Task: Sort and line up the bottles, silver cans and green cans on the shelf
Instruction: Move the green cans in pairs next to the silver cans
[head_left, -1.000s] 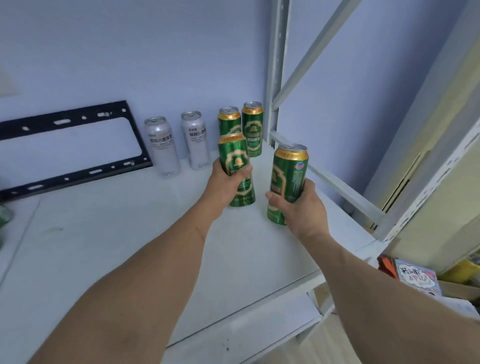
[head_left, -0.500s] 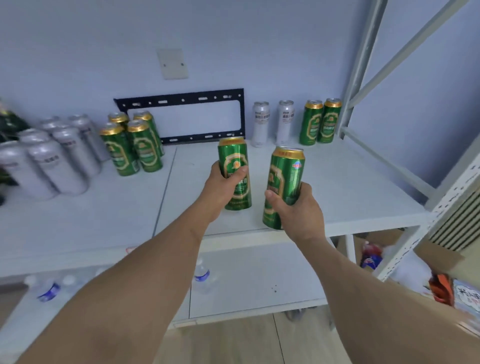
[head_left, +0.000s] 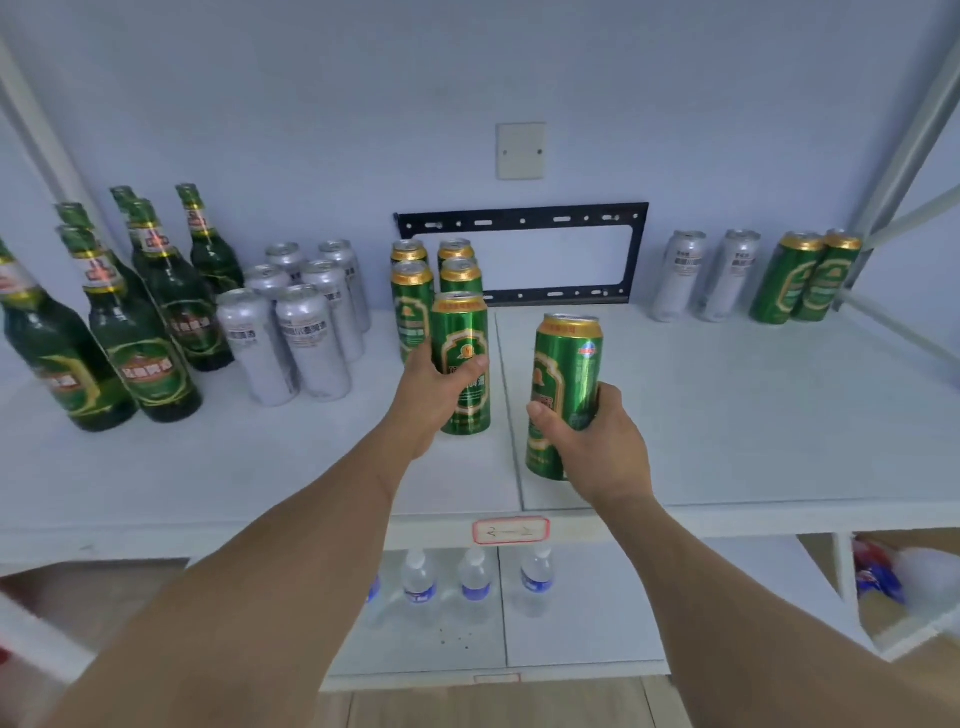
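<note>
My left hand (head_left: 434, 397) grips a green can (head_left: 464, 364) standing upright at the front of a group of several green cans (head_left: 413, 301) in mid shelf. My right hand (head_left: 597, 447) holds a second green can (head_left: 563, 389) upright, to the right of the first and nearer the shelf's front edge. Several green bottles (head_left: 140, 332) stand at the left. A cluster of silver cans (head_left: 306, 332) sits between the bottles and the green cans. At the far right stand two silver cans (head_left: 704, 275) and two green cans (head_left: 805, 278).
The white shelf (head_left: 727, 415) has a black metal bracket (head_left: 636, 249) leaning on the back wall. A slanted shelf post (head_left: 904, 150) rises at the right. Water bottles (head_left: 475, 582) stand on the lower shelf, with boxes and bags at the lower right.
My view swung left, from the shelf's right end to the sorted groups. Both hands carried their green cans leftward; the left can now stands against the green can group.
</note>
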